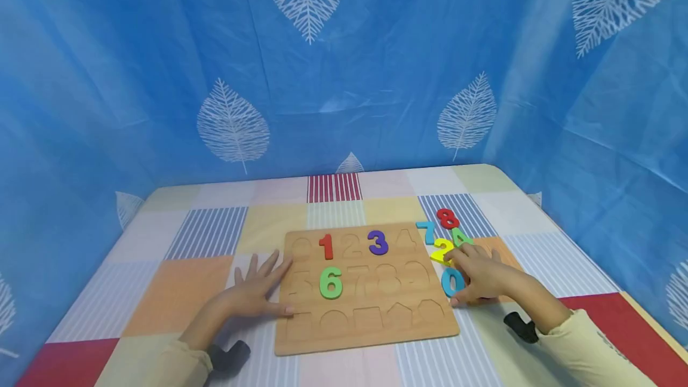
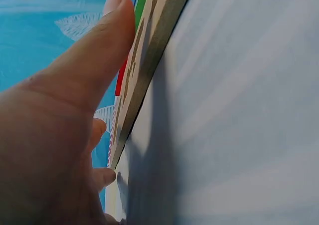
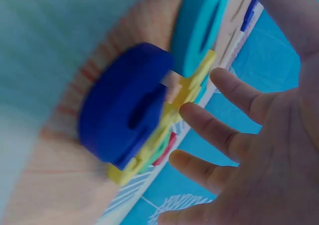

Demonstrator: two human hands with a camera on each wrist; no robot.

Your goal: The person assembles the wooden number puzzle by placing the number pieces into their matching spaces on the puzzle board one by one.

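Note:
A wooden number puzzle board (image 1: 371, 340) lies on the table with a red 1 (image 1: 327, 247), a purple 3 (image 1: 380, 243) and a green 6 (image 1: 323, 282) on it. My left hand (image 1: 249, 294) rests at the board's left edge, fingers spread, the thumb (image 2: 112, 30) along its top. Over the loose pieces at the board's right is my right hand (image 1: 484, 273), its fingers apart. The thumb is near the blue 0 (image 1: 446, 284) and the fingertips near the yellow 2 (image 1: 442, 254). A dark blue number piece (image 3: 114, 110) under the palm is hidden from the head view.
Beyond the right hand lie a green 4 (image 1: 461, 240), a red 8 (image 1: 448, 220) and a blue 7 (image 1: 429, 232). A patchwork cloth (image 1: 204, 279) covers the table. Blue leaf-printed curtains (image 1: 344, 88) stand behind and at the sides.

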